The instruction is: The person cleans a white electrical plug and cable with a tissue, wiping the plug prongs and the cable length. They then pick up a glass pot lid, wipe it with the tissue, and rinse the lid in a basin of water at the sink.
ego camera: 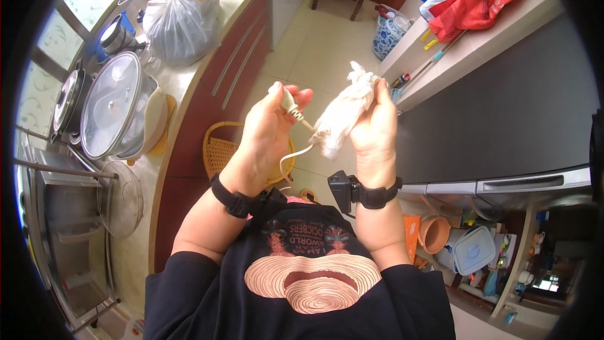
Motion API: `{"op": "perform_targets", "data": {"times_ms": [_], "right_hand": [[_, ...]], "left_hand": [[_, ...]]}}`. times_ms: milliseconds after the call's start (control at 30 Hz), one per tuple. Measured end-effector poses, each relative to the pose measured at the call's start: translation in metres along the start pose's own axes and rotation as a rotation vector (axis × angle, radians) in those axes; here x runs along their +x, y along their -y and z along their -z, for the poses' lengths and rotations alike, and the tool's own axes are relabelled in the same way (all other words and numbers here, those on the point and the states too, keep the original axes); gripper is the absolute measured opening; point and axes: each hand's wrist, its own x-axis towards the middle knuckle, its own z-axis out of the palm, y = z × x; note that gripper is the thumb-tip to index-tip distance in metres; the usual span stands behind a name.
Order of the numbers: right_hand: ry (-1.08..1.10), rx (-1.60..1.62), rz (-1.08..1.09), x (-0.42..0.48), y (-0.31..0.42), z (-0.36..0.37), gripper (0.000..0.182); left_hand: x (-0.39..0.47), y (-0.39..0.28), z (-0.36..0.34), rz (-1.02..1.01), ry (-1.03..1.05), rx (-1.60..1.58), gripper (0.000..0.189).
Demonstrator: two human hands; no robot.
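Note:
Between the fingers and thumb of my left hand (271, 120) is the pale plug (289, 103) of a white electrical cord (293, 153). A crumpled white cloth (340, 115) is held in my right hand (375, 123), hanging towards the left hand. The cord passes at the cloth's lower left end, then curves down towards my body; its far end is hidden. Both hands are raised in front of me above the floor. Each wrist wears a black strap with a device.
The counter on the left bears a tied plastic bag (181, 21), a lidded basin (113, 104) and a pot (71, 99). A wicker chair (222, 151) stands below my left hand. A large dark grey surface (495, 104) lies on the right, near red cloth (476, 9) on a ledge.

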Motion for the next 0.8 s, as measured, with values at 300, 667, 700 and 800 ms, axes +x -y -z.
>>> {"op": "perform_targets", "data": {"times_ms": [300, 667, 700, 800], "right_hand": [[0.108, -0.290, 0.266, -0.011, -0.002, -0.040, 0.037], [0.346, -1.401, 0.554, -0.044, -0.066, 0.017, 0.045], [0.309, -1.370, 0.483, -0.043, -0.066, 0.021, 0.047], [0.222, -1.165, 0.118, -0.046, -0.061, 0.020, 0.050]], "left_hand": [[-0.007, 0.015, 0.013, 0.029, 0.031, 0.120, 0.022], [-0.019, 0.009, 0.006, 0.035, 0.111, -0.189, 0.022], [-0.021, 0.010, 0.002, 0.049, 0.074, -0.153, 0.022], [-0.022, 0.014, -0.001, -0.037, 0.087, -0.045, 0.022]]}}
